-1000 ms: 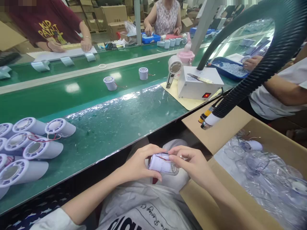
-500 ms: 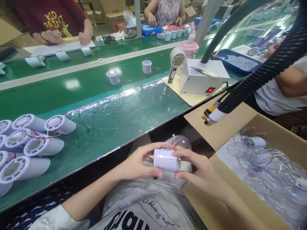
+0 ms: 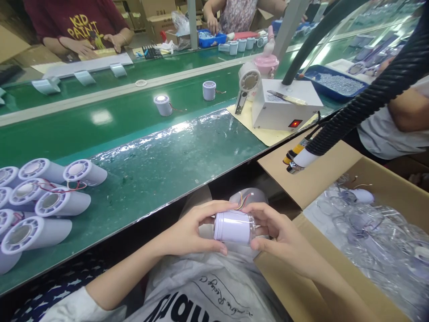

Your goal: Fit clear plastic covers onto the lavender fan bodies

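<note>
A short lavender fan housing [image 3: 233, 226] lies sideways between my two hands, above my lap. My left hand [image 3: 192, 228] is closed around its left end, thumb along the lower side and fingers over the top. At the other end, where a clear, see-through edge shows, my right hand [image 3: 275, 227] grips with thumb below and fingers above. Thin red, yellow and black wires [image 3: 241, 202] with small white plugs stick up from the housing's top side. Part of each end is hidden by my fingers.
On the bench at left lie several lavender tubes [image 3: 63, 203]. Two similar housings [image 3: 163, 106] stand on the green belt [image 3: 127, 105]. A white box with a red switch [image 3: 284, 105] and a black hose [image 3: 355, 103] are at right, above a carton [image 3: 284, 179] of clear plastic parts. Co-workers sit opposite.
The housing has turned a little in my hands, so its wires lean differently. My right fingers have shifted around its right end. The two housings on the belt have moved slightly right.
</note>
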### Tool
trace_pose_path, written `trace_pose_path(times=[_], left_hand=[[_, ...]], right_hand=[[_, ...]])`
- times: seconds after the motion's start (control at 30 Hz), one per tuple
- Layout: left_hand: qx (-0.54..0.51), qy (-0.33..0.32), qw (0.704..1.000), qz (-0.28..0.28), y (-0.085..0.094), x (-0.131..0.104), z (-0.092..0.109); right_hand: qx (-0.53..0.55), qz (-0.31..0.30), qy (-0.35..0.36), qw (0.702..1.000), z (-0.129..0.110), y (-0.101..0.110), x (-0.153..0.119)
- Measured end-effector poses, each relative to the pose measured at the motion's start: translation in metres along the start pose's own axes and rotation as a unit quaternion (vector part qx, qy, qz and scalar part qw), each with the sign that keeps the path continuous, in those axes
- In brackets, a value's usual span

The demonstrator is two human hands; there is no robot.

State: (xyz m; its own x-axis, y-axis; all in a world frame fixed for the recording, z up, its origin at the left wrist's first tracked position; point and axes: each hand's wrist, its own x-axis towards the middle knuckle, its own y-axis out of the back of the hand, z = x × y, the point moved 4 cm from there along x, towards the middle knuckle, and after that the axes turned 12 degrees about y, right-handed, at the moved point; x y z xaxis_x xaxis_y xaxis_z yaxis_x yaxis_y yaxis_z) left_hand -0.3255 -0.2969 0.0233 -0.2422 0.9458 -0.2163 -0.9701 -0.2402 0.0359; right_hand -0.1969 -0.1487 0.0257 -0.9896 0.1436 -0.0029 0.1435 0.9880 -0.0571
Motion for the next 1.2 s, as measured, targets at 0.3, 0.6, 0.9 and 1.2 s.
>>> trace_pose_path(times=[0.3,0.6,0.9,1.2], left_hand=[[0.031,-0.017,0.999,-0.004,0.000,-0.001,0.002],[0.003,-0.015,1.000,-0.005,0.000,-0.003,0.002],[-0.207,0.062,0.975,-0.059,0.001,0.047,-0.014],[-0.129,0.095,0.977,-0.144,-0.030,0.182,0.001]], right_hand=[[0.105,0.018,-0.068,0.992,0.009,-0.004,0.002],[0.140,0.042,-0.140,0.979,0.023,-0.014,0.002],[0.249,0.145,-0.139,0.947,0.047,-0.002,0.010],[0.313,0.316,-0.062,0.894,0.076,0.082,0.011]])
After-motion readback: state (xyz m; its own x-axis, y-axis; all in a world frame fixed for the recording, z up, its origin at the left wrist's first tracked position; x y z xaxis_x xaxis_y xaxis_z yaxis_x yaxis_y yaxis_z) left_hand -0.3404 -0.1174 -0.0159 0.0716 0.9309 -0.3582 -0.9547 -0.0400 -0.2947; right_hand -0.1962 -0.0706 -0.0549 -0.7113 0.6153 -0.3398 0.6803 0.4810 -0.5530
